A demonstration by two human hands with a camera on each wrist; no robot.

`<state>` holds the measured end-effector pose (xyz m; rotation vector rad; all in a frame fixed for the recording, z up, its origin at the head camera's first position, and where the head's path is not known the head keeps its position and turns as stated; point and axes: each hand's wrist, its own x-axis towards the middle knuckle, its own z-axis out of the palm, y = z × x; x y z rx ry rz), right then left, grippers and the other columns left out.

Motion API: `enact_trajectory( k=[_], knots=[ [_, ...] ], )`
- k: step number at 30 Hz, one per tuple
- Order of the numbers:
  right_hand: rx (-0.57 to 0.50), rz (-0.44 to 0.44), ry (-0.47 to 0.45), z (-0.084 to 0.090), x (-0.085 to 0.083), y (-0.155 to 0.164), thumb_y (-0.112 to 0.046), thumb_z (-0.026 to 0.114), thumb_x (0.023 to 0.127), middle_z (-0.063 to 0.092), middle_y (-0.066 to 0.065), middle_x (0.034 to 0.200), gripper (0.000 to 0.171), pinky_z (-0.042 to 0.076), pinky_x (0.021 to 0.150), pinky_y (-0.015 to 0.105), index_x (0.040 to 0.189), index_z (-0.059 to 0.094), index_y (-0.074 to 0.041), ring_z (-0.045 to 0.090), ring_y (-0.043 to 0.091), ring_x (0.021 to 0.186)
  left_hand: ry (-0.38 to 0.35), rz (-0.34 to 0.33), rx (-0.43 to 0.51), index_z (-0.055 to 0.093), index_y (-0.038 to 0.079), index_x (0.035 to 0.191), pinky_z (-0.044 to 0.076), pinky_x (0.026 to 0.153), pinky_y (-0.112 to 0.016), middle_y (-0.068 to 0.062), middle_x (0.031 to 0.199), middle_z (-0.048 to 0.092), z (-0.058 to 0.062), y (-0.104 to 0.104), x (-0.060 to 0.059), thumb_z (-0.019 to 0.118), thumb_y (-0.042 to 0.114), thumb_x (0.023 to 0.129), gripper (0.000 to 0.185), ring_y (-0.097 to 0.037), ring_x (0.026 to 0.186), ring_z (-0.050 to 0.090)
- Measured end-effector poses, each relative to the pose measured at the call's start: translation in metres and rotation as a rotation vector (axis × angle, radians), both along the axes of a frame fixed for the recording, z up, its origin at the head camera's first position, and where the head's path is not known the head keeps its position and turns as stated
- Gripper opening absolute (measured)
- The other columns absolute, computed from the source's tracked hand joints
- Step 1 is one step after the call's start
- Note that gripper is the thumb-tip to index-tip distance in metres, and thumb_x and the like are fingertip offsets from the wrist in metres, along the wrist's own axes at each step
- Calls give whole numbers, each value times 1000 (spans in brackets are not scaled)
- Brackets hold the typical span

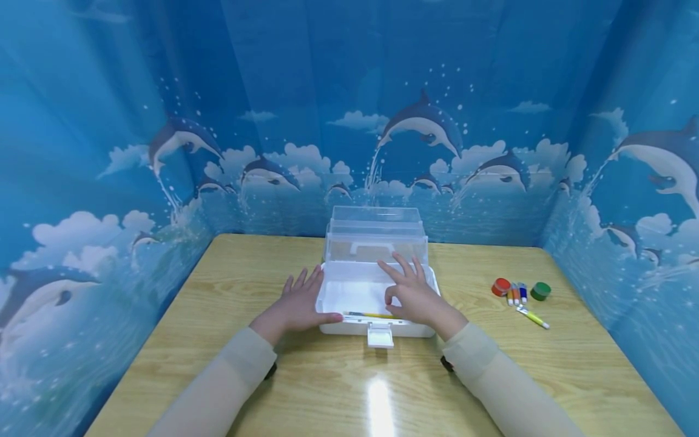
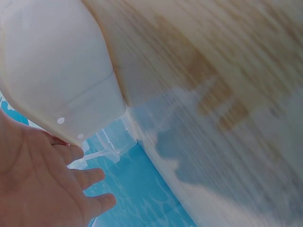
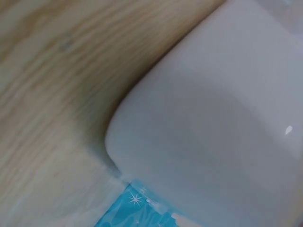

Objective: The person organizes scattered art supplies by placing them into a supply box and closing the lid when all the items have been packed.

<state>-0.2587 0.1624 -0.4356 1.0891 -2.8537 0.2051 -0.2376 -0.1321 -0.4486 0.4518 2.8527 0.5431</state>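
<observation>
White translucent plastic storage box [image 1: 377, 291] at centre of the head view, on the light wood-grain desk [image 1: 229, 285]. Clear lid [image 1: 375, 233] swung open and standing up behind the tray, a moulded handle visible through it. White latch tab [image 1: 380, 335] hanging down at the front wall. Shallow white interior, with a thin yellow-and-blue pen [image 1: 371, 315] lying along the front edge.

Left hand [image 1: 300, 303] flat on the desk at the box's left side, fingers spread and straight, thumb touching the front left corner. Right hand [image 1: 415, 294] over the right part of the tray, fingers spread and relaxed, thumb curled slightly inward; touching the rim or hovering above it, impossible to tell.

At the right of the head view, well apart from the box: a round red pot [image 1: 500, 286], a round green pot [image 1: 540, 291], a few short coloured markers [image 1: 516, 294] between them, and a yellow-green marker [image 1: 533, 317] just in front.

Left wrist view blurred: rounded white box corner at upper left, palm and fingers at lower left, cut off by the frame. Right wrist view showing only a white box corner and desk grain, no hand. Pen's far end hidden under the right hand.
</observation>
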Motion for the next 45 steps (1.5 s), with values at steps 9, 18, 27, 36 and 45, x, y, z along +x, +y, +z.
enact_trajectory(
  k=[9, 18, 27, 36, 45],
  knots=[
    [-30, -27, 41, 8, 1, 10, -27, 81, 84, 28, 8, 164, 19, 1, 113, 73, 73, 68, -34, 5, 39, 152, 5, -12, -3, 1, 8, 160, -6, 120, -58, -10, 168, 1, 1, 0, 1, 60, 77, 82, 120, -38, 153, -4],
    [-92, -43, 25, 21, 4, 22, -26, 83, 83, 24, 8, 165, 17, -7, 113, 71, 74, 69, -32, 5, 42, 151, 4, -11, 5, 2, 7, 161, -5, 120, -59, -10, 168, 1, 1, -1, 2, 61, 76, 81, 120, -39, 152, -2],
    [-109, -59, 54, 32, 9, 34, -28, 84, 82, 27, 9, 164, 18, 0, 111, 75, 74, 69, -32, 7, 46, 150, -2, 4, 0, 2, 9, 161, -5, 120, -58, -10, 168, 1, 3, 1, 3, 60, 80, 79, 123, -37, 152, -4],
    [-141, -104, 53, 48, 19, 49, -26, 85, 81, 28, 15, 162, 15, -3, 112, 73, 76, 72, -29, 3, 45, 151, -6, 5, 14, 4, 8, 161, -6, 120, -58, -10, 168, 2, 4, 1, 4, 61, 78, 79, 122, -37, 152, -4],
    [-172, -173, 45, 55, 23, 70, -26, 84, 83, 26, 18, 163, 13, -8, 112, 72, 77, 72, -27, 0, 46, 150, -6, 6, 9, 4, 8, 161, -7, 120, -57, -9, 168, 1, 5, 1, 4, 61, 79, 79, 122, -37, 152, -4]
  ],
)
